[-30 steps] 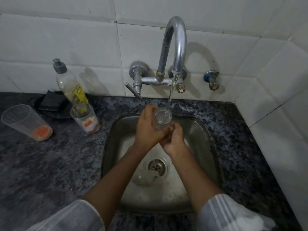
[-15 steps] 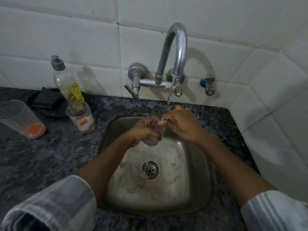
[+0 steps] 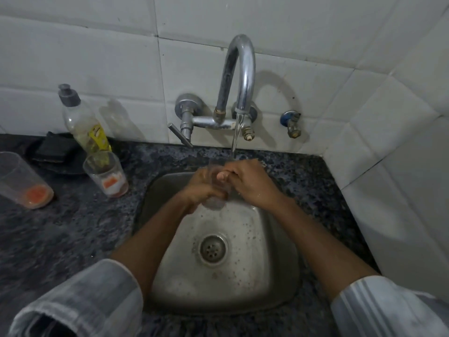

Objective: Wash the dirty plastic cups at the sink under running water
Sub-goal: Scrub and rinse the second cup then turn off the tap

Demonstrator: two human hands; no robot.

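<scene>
A clear plastic cup [image 3: 215, 201] is held over the steel sink [image 3: 279, 276], under the water stream [image 3: 235, 139] from the curved tap [image 3: 240, 74]. My left hand [image 3: 202, 188] wraps around the cup's side. My right hand [image 3: 250, 184] grips the cup at its rim, fingers reaching into it. Two more clear cups with orange residue stand on the counter to the left: one near the sink [image 3: 107, 175], one at the far left edge [image 3: 23, 181].
A dish soap bottle [image 3: 82, 120] stands against the tiled wall behind the cups, beside a dark sponge on a black dish [image 3: 54, 149]. The drain [image 3: 213, 249] lies in the sink's middle. A small valve [image 3: 291, 122] juts from the wall at right. Dark granite counter [image 3: 60, 234] surrounds the sink.
My right hand has moved from below the cup to its rim, and my arms have spread apart. The cup is tilted lower under the stream. The view shifted slightly.
</scene>
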